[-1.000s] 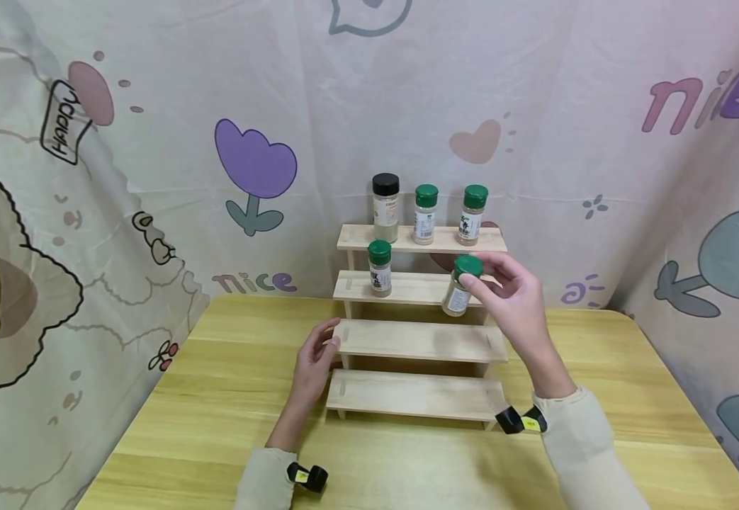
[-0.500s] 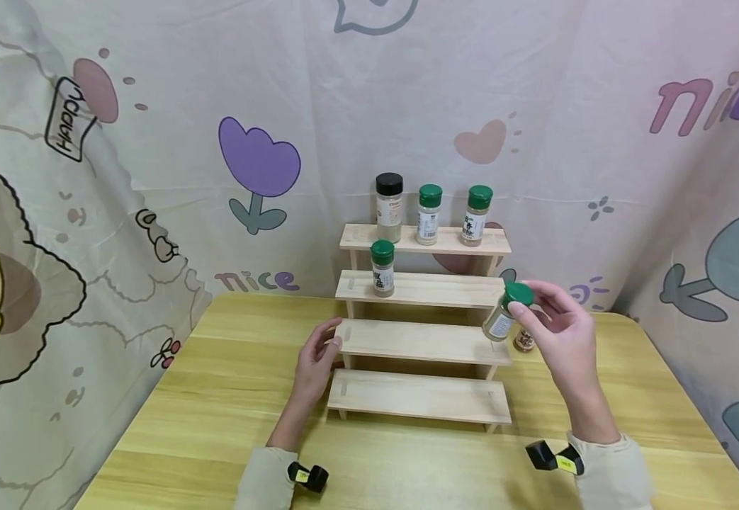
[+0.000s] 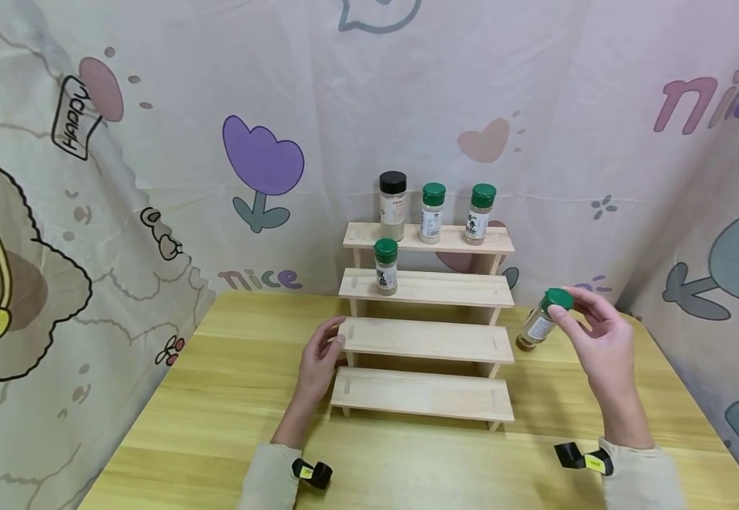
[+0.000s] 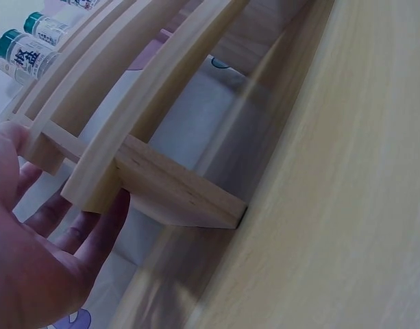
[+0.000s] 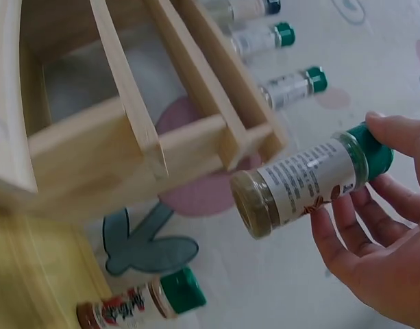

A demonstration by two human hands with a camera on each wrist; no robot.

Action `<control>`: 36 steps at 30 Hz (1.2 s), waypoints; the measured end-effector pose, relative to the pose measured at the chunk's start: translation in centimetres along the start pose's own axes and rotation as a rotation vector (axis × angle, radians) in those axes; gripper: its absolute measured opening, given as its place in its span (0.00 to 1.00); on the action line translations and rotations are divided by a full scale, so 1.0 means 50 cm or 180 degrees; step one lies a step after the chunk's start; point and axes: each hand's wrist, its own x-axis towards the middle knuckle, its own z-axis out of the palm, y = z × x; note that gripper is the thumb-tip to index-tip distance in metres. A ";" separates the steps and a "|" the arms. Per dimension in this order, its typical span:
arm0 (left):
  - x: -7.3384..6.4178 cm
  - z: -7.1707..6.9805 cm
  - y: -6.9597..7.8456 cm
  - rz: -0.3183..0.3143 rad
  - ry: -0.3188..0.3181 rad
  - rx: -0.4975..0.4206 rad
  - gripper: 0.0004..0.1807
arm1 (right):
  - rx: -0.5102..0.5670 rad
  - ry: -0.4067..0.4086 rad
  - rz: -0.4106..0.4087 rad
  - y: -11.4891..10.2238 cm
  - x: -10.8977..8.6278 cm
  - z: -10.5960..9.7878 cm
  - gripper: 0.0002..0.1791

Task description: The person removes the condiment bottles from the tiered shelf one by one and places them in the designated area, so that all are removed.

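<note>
My right hand [image 3: 605,350] holds a green-capped spice jar [image 3: 540,326] by its cap, between thumb and fingers. The jar is tilted, above the table to the right of a four-tier wooden rack [image 3: 426,336]. In the right wrist view, its clear base points towards the rack. A second green-capped jar with reddish-brown contents [image 5: 127,306] stands below it on the table, mostly hidden in the head view. My left hand [image 3: 317,365] grips the rack's left end; in the left wrist view, its fingers [image 4: 103,229] reach under the board ends.
On the top tier stand a black-capped jar [image 3: 392,207] and two green-capped jars, one in the middle [image 3: 431,216] and one on the right [image 3: 479,216]. Another green-capped jar [image 3: 386,269] is at the left of the second tier. A printed cloth [image 3: 369,106] hangs behind the wooden table [image 3: 229,354].
My right hand has carried the green-capped jar from in front of the second tier, rightwards and down, past the rack's right end. My left hand has stayed at the rack.
</note>
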 end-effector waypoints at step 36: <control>0.005 0.005 0.002 -0.0029 0.0024 -0.0008 0.21 | -0.0039 0.0961 0.0859 0.246 0.037 -0.084 0.23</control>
